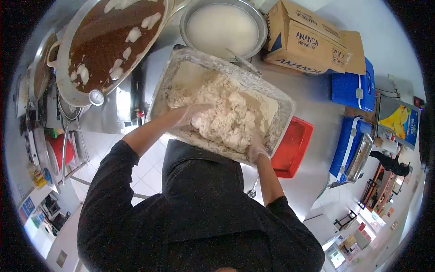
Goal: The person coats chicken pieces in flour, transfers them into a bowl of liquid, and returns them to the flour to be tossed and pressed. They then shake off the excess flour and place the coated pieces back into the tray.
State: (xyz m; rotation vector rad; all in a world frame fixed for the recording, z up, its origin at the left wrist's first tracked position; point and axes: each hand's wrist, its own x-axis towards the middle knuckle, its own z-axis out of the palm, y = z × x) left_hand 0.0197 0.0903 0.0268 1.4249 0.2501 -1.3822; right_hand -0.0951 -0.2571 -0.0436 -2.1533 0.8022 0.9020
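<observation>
A large pale tub [282, 106] holds loose flour and a heap of lumpy, flour-coated pieces [226, 115]; the coating hides what the pieces are. My left hand [192, 115], in a thin see-through glove, reaches in over the near left side and touches the heap. At the near right corner, my gloved right hand [257, 149] is against the heap's right side. Flour and pieces hide most of the fingers on both hands. Just beyond the tub stands a metal bowl [183, 27] of cloudy whitish liquid.
On the left, a big pan [61, 75] of brown oil holds several pale floating pieces, with a dial thermometer [96, 97] at its rim. A red tray [294, 147] lies right of the tub. Behind are a cardboard box [303, 41] and blue coolers [355, 88].
</observation>
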